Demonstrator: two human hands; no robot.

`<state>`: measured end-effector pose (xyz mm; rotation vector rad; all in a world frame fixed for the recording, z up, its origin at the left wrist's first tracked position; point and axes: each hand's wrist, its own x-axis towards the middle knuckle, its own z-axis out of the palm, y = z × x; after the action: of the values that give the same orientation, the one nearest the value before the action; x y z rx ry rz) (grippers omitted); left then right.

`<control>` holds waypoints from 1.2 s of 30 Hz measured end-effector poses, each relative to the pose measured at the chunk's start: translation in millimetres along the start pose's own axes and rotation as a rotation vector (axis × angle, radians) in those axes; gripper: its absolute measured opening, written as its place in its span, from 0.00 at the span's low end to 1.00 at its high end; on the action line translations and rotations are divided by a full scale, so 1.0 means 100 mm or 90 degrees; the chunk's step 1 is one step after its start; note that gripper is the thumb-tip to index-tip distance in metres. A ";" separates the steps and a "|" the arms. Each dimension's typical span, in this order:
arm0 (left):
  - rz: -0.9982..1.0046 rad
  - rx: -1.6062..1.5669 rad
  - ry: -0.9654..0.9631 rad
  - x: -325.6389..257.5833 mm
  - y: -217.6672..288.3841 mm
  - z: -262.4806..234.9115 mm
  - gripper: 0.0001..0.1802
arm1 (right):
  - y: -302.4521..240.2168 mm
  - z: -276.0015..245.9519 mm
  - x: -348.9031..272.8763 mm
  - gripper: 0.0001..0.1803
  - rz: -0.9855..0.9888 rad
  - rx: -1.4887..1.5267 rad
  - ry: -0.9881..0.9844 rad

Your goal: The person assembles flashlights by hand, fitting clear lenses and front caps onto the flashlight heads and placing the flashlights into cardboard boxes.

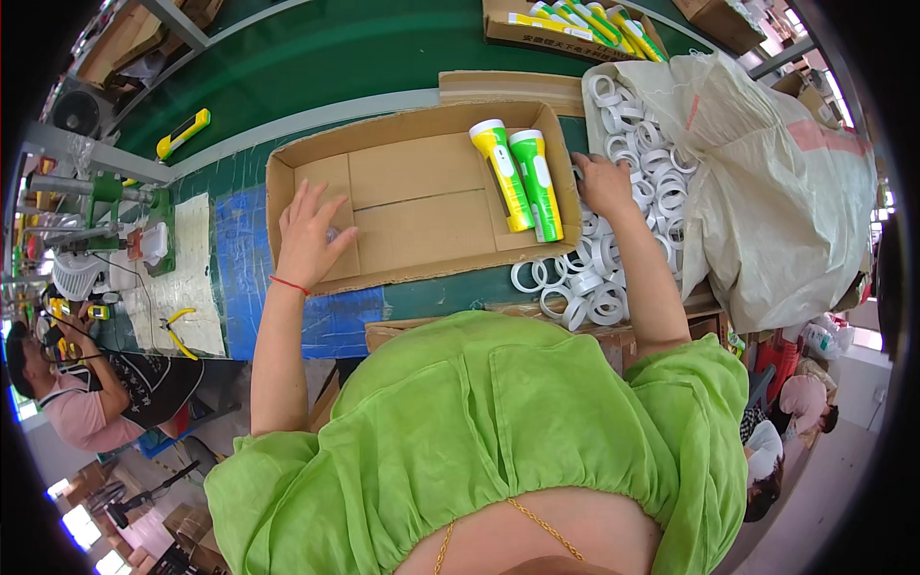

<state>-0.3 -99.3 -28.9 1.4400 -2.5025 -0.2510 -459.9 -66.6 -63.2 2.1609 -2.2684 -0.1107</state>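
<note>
A shallow cardboard box (pixel 412 108) lies in front of me on the bench. Two yellow, green and white flashlights rest side by side at its right end, a left one (pixel 500 177) and a right one (pixel 538 187). My left hand (pixel 311 230) is over the box's left end, fingers spread. A small clear round piece (pixel 333 234) shows beside its palm; whether it is held I cannot tell. My right hand (pixel 608 184) reaches past the box's right wall to a heap of white plastic rings (pixel 661 196), its fingers apart and slightly bent.
The rings spill from a large whitish sack (pixel 767 192) on the right. Another box (pixel 537 40) of flashlights stands at the back, and one flashlight (pixel 182 134) lies far left. Yellow pliers (pixel 178 333) and a green press (pixel 158 230) are on the left, where a co-worker (pixel 81 393) sits.
</note>
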 end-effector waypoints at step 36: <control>-0.050 -0.032 0.230 1.28 -3.40 -0.17 0.16 | -2.45 -0.09 0.47 0.42 -0.458 0.133 -0.214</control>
<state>223.5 -380.1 -87.7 1.4217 -2.1399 -0.0588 -217.1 -125.5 -70.2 3.1747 -1.5406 -0.2624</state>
